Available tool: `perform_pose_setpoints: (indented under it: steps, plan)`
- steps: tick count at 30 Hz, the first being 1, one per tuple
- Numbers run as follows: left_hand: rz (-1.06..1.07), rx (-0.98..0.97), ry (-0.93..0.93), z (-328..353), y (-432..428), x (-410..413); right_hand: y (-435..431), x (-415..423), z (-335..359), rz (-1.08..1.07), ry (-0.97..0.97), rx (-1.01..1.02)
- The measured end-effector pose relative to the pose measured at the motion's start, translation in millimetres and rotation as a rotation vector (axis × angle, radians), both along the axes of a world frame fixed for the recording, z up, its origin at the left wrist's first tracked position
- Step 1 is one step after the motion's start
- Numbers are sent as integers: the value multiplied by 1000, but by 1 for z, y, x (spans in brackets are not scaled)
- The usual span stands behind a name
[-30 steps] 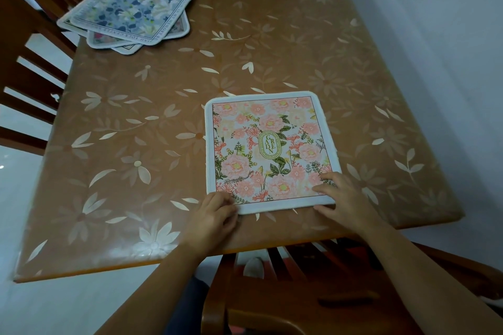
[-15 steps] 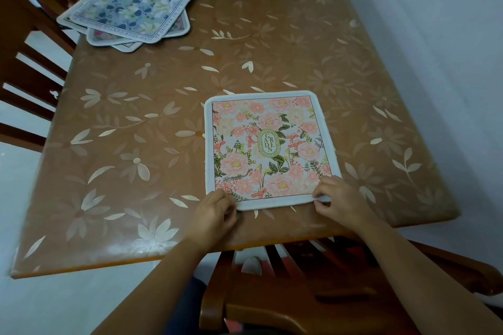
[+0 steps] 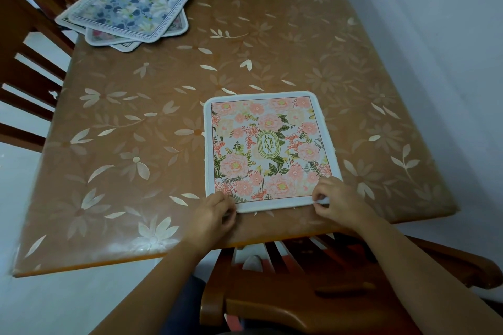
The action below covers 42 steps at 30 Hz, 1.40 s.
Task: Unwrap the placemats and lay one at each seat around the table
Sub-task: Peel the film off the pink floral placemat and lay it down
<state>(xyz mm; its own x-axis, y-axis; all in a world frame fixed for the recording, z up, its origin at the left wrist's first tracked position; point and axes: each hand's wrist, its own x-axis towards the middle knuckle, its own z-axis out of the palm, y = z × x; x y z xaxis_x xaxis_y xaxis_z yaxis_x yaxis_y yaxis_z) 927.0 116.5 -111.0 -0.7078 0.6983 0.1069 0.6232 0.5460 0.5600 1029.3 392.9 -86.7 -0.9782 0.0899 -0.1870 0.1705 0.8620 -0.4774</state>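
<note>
left hand (image 3: 215, 215), right hand (image 3: 340, 201) each pinching near corner of pink placemat (image 3: 266, 149); imo line it up square with surface (image 3: 136, 144) near edge

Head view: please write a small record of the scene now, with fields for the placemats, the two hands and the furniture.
pink placemat: flat on the table, by its near edge, in front of the chair
left hand: grips the mat's near left corner
right hand: pinches the mat's near right corner
stack of placemats: far left corner, fanned, blue floral one on top
table: brown cover, pale flower pattern
chair: wooden, at the near side
progress: one mat at one seat; stack not yet laid out
</note>
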Motion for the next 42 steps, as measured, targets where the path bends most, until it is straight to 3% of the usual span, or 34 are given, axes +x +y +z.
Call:
perform_pose_setpoints:
  steps: [22,42]
  plan:
    - [48,6,20,-12,-12,-2,10,3,3,-1,9,181]
    - [11,-4,-29,-9,-19,-4,11,5,1,-25,-118,117]
